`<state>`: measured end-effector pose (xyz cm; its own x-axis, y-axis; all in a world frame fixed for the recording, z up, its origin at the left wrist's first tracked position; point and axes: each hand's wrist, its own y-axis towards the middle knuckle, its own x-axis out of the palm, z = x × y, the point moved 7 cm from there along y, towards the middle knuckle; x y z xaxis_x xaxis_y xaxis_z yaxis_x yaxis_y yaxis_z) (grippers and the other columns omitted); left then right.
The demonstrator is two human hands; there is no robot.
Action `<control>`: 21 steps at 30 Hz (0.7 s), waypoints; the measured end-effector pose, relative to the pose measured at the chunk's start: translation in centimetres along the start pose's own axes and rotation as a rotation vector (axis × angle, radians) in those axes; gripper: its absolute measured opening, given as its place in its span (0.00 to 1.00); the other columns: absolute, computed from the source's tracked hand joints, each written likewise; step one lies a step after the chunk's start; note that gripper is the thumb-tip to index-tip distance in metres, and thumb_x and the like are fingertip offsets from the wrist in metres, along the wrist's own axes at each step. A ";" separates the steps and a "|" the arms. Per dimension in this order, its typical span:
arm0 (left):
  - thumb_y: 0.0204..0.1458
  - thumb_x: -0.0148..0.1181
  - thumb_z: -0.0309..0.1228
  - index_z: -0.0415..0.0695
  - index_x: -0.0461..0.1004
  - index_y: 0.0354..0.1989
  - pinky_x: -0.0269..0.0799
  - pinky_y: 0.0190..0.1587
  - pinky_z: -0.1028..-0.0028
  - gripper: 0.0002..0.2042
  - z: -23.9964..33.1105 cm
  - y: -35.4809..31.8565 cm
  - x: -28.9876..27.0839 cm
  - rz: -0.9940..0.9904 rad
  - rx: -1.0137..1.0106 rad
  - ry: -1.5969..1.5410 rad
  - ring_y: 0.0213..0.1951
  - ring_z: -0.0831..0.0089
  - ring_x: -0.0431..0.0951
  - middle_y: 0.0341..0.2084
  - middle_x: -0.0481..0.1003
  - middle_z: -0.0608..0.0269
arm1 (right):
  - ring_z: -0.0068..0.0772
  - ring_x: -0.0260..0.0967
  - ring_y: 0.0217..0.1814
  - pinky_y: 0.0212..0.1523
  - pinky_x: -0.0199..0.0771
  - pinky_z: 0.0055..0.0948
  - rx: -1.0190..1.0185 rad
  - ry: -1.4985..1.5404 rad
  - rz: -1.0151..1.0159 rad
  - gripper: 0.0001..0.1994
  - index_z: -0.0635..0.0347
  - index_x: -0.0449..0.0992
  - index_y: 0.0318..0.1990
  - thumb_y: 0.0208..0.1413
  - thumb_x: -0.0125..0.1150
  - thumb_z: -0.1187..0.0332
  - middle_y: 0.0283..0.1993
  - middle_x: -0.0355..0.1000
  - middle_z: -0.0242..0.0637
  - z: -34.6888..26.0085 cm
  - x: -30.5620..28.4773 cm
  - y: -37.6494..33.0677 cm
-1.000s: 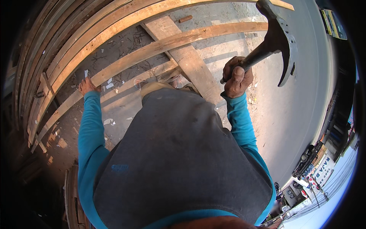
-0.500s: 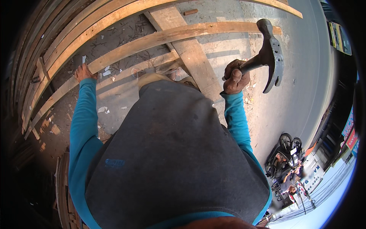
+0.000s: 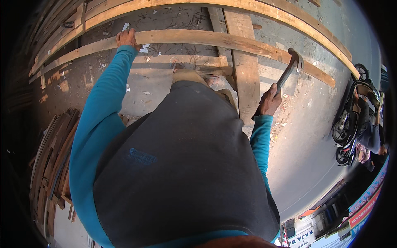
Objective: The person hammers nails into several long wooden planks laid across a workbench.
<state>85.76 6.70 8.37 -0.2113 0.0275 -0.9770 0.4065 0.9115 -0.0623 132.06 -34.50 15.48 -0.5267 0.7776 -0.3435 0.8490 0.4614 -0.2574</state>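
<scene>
A long narrow wooden plank (image 3: 186, 36) runs across in front of me, with small nail-like points along its far edge. My left hand (image 3: 127, 39) grips the plank left of its middle, fingers curled over the far edge. In my right hand (image 3: 270, 101) is a claw hammer (image 3: 285, 77), held by its dark handle. The hammer's head overlaps the right part of the plank; whether they touch I cannot tell. Beneath the plank, a wide board (image 3: 244, 53) points away from me.
Beyond lies another long beam (image 3: 198, 2), with more lumber at far left. Old boards (image 3: 51, 165) are stacked at lower left. Scraps and twigs (image 3: 173, 25) litter the ground. At the right, a motorcycle (image 3: 347, 120) with a person near it stands by the road.
The view has turned, so the plank lies more level. The hammer has come down from a raised position toward the plank's right part. My left hand still holds the plank.
</scene>
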 end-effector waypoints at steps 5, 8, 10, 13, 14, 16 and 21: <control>0.35 0.77 0.42 0.52 0.68 0.57 0.54 0.67 0.54 0.37 0.4 -0.4 -1.1 -0.128 -0.068 -0.006 0.61 0.49 0.66 0.53 0.71 0.53 | 0.16 0.51 0.12 0.12 0.52 0.23 0.177 -0.086 -0.147 0.26 0.53 0.61 0.24 0.63 0.55 0.42 0.14 0.55 0.24 0.2 2.3 -1.1; 0.33 0.78 0.43 0.53 0.67 0.58 0.53 0.67 0.53 0.39 -0.6 -0.7 0.7 -0.147 -0.064 0.020 0.63 0.50 0.64 0.55 0.69 0.54 | 0.16 0.51 0.12 0.13 0.53 0.23 0.052 -0.075 -0.226 0.24 0.54 0.65 0.26 0.63 0.57 0.44 0.15 0.56 0.23 -2.7 5.2 -3.9; 0.32 0.79 0.43 0.54 0.67 0.57 0.51 0.68 0.52 0.39 -0.6 -0.4 0.8 -0.137 -0.068 -0.083 0.63 0.51 0.64 0.54 0.69 0.54 | 0.16 0.54 0.18 0.20 0.56 0.22 -0.007 -0.049 -0.314 0.22 0.61 0.71 0.30 0.63 0.61 0.49 0.18 0.60 0.24 -2.6 7.9 -5.4; 0.36 0.76 0.49 0.52 0.67 0.59 0.53 0.67 0.52 0.39 0.4 -0.2 -0.8 -0.230 0.036 -0.046 0.63 0.52 0.66 0.57 0.69 0.50 | 0.19 0.59 0.23 0.25 0.60 0.25 -0.052 -0.272 -0.331 0.22 0.64 0.74 0.31 0.62 0.62 0.50 0.20 0.64 0.28 -2.9 12.0 -8.4; 0.36 0.76 0.49 0.52 0.67 0.59 0.53 0.67 0.52 0.39 -1.1 0.5 -1.5 -0.217 0.032 -0.052 0.63 0.52 0.66 0.57 0.69 0.50 | 0.20 0.61 0.24 0.26 0.62 0.27 -0.004 -0.274 -0.384 0.23 0.65 0.75 0.31 0.62 0.62 0.50 0.21 0.66 0.30 -3.6 13.7 -9.5; 0.38 0.73 0.55 0.51 0.67 0.63 0.59 0.65 0.53 0.42 -1.2 1.1 -1.1 -0.318 0.282 -0.232 0.61 0.51 0.69 0.57 0.71 0.47 | 0.23 0.62 0.25 0.27 0.63 0.29 0.014 -0.307 -0.409 0.24 0.65 0.73 0.29 0.61 0.62 0.49 0.21 0.67 0.32 -1.6 15.4 -11.8; 0.39 0.72 0.59 0.45 0.67 0.63 0.68 0.60 0.55 0.44 -5.0 4.7 2.2 -0.563 0.350 -0.387 0.56 0.47 0.74 0.53 0.74 0.44 | 0.22 0.62 0.26 0.28 0.64 0.27 0.021 -0.348 -0.459 0.23 0.66 0.74 0.31 0.61 0.64 0.51 0.22 0.68 0.32 -2.7 18.5 -17.3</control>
<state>82.73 13.11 6.95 -0.1704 -0.6069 -0.7763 0.6011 0.5602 -0.5700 107.69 -26.94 15.99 -0.8267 0.3119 -0.4682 0.5313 0.7068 -0.4672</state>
